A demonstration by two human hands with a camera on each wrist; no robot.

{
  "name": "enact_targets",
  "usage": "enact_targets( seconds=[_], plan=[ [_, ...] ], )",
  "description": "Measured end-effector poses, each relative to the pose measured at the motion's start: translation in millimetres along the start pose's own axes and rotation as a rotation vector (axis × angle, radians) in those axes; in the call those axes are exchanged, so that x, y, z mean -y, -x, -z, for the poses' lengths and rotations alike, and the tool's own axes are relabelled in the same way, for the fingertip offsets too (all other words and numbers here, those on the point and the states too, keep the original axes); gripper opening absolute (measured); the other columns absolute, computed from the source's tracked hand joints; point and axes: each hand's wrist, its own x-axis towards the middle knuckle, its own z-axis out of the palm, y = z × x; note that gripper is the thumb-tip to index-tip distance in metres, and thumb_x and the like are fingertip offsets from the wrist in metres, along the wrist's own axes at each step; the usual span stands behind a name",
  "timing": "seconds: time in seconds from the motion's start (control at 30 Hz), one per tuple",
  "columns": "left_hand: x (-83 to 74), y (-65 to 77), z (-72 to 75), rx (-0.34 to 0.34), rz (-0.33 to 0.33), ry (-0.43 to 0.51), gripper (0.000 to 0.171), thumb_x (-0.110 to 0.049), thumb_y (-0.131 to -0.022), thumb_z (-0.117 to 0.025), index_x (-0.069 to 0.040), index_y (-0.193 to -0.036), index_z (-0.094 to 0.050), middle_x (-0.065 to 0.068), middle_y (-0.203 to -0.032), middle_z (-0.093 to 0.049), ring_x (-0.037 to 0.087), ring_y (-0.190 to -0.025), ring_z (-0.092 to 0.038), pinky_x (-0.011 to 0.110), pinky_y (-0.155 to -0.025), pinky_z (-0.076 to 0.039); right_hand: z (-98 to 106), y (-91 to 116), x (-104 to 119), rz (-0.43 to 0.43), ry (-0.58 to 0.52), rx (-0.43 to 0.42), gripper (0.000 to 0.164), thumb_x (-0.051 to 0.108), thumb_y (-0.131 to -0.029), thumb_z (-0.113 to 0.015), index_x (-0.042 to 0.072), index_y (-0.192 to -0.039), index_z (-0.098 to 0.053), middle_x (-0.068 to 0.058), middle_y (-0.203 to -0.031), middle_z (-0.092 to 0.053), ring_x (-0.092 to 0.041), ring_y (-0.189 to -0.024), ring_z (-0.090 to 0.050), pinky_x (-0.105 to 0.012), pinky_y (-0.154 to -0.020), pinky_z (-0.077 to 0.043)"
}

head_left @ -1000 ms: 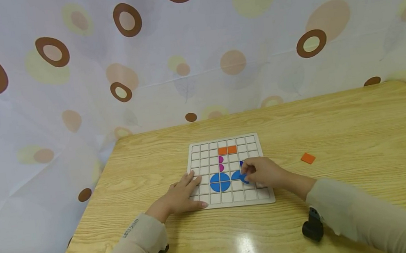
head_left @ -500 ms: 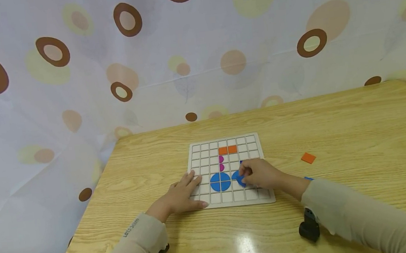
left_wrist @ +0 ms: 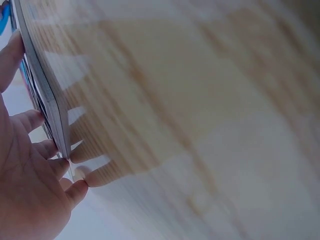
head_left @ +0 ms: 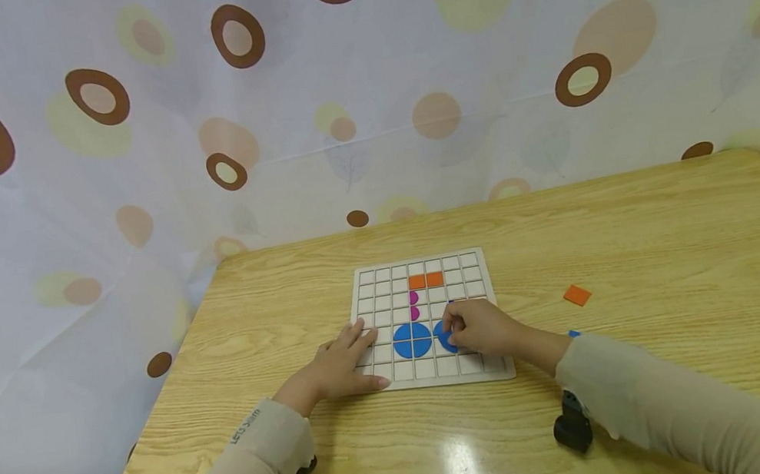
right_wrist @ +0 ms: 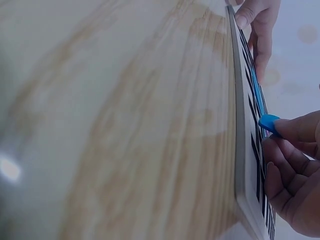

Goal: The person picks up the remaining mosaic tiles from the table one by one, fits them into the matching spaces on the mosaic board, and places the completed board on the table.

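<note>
A white grid board (head_left: 384, 275) lies on the table. My left hand (head_left: 344, 362) rests on its left edge with fingers spread. Over the lower right part, my right hand (head_left: 483, 326) pinches a small blue rounded tile (right_wrist: 268, 123) between thumb and fingers, tilted in the right wrist view. In the head view, the held tile overlaps another blue tile on the grid. To the left of that, blue quarter-circle tiles (head_left: 404, 349) form a full circle. Above sit two orange square tiles (head_left: 417, 282) and two magenta half-round tiles (head_left: 415, 313). A dark blue tile is mostly hidden behind the right hand.
A loose orange square tile (head_left: 577, 295) lies on the wooden table (head_left: 667, 253) right of the board. Closer to the right sleeve (head_left: 618, 382), a blue tile (head_left: 574, 333) is partly covered. A patterned curtain (head_left: 377, 75) hangs behind the table.
My right hand has shifted slightly left with the blue tile, over the neighbouring blue tile. The sleeve's move has uncovered part of a blue tile on the table. My left hand stays put.
</note>
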Motion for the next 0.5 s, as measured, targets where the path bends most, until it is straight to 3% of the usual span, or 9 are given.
enact_targets(
  seconds=[0.5],
  plan=[
    [0.9,-0.8,-1.2,-0.004,-0.001,0.002,0.081,-0.055,-0.076,-0.052,-0.016,-0.139,-0.019,0.007,-0.144,-0.005,0.026,-0.129,-0.001,0.051,-0.097,-0.013,-7.5,-3.3,3.0,-0.053,0.082,-0.026,0.006,0.002,-0.078,-0.060,0.005,-0.077,-0.055,0.000,-0.063,-0.048,-0.011,-0.055,-0.044,-0.024,-0.049,-0.039]
  ],
)
